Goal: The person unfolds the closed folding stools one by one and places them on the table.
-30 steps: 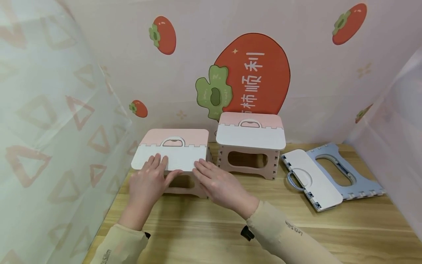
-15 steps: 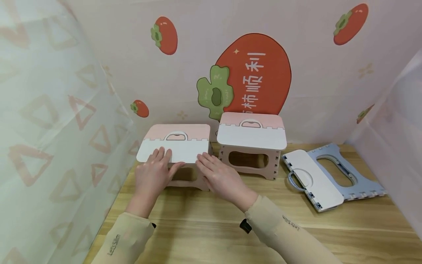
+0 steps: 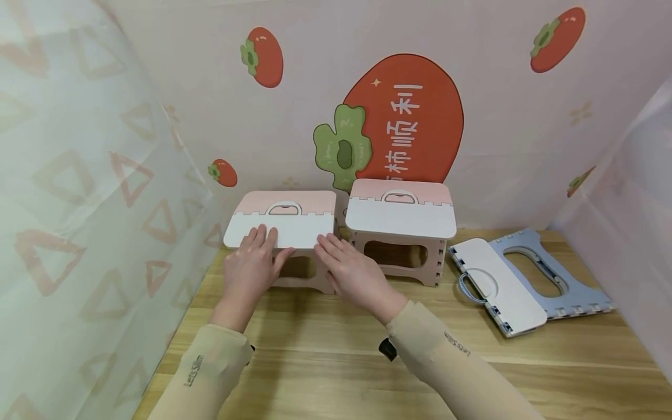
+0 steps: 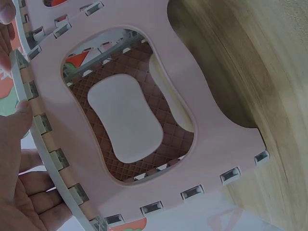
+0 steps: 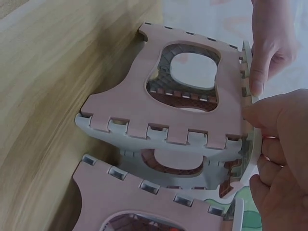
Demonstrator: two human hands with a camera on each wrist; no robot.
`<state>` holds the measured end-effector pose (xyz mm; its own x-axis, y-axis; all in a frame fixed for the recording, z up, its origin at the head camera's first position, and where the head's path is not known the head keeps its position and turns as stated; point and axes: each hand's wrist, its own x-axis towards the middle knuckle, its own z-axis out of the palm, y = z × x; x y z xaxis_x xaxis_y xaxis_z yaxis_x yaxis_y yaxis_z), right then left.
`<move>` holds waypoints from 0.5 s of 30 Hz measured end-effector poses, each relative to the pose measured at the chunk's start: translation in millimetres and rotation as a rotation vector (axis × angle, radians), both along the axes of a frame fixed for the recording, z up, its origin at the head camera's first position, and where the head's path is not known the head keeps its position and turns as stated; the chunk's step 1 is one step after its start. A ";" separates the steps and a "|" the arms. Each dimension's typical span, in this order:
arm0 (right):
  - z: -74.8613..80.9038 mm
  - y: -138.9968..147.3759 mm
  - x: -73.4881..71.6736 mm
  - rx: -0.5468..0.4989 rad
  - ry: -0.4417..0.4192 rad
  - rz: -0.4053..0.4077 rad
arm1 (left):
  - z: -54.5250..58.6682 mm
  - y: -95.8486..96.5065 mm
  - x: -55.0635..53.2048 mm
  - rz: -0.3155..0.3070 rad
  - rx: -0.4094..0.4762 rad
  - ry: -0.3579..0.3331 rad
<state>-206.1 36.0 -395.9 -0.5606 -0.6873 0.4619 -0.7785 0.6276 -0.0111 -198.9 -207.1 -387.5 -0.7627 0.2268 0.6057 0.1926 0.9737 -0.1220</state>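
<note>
While both arms reach forward in beige sleeves (image 3: pixel 202 364), the two hands rest apart on one pink-and-white folding stool (image 3: pixel 307 231), which stands upright at the left of the wooden table (image 3: pixel 325 373), near the back wall (image 3: pixel 294 116). The left hand (image 3: pixel 249 268) lays its fingers out on the top's white front half, thumb by the front edge; the right hand (image 3: pixel 354 274) stretches its fingers at the right front corner, thumb at the edge too. Beyond the fingertips, a white carry handle (image 3: pixel 284 205) lies flat on the top. Just to the right is a second stool (image 3: pixel 401 217), also pink, white and upright; from where I'm standing I can't say whether the two touch. Farther right, a blue-and-white stool (image 3: pixel 509 286) lies collapsed. A big red fruit print (image 3: pixel 436 134) shows on the wall.
</note>
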 end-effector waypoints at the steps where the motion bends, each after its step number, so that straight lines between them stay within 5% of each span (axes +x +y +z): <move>1: 0.1 -0.1 -0.9 -0.001 -0.001 -0.003 | 0.0 0.2 -1.3 0.001 0.001 -0.001; 15: 2.0 -1.0 -11.6 0.022 -0.080 -0.030 | 1.5 3.6 -17.0 0.052 0.029 -0.083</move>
<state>-217.7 35.1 -393.9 -0.6156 -0.6791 0.3999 -0.7565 0.6514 -0.0584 -215.9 -203.6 -386.0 -0.8207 0.1688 0.5459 0.1499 0.9855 -0.0794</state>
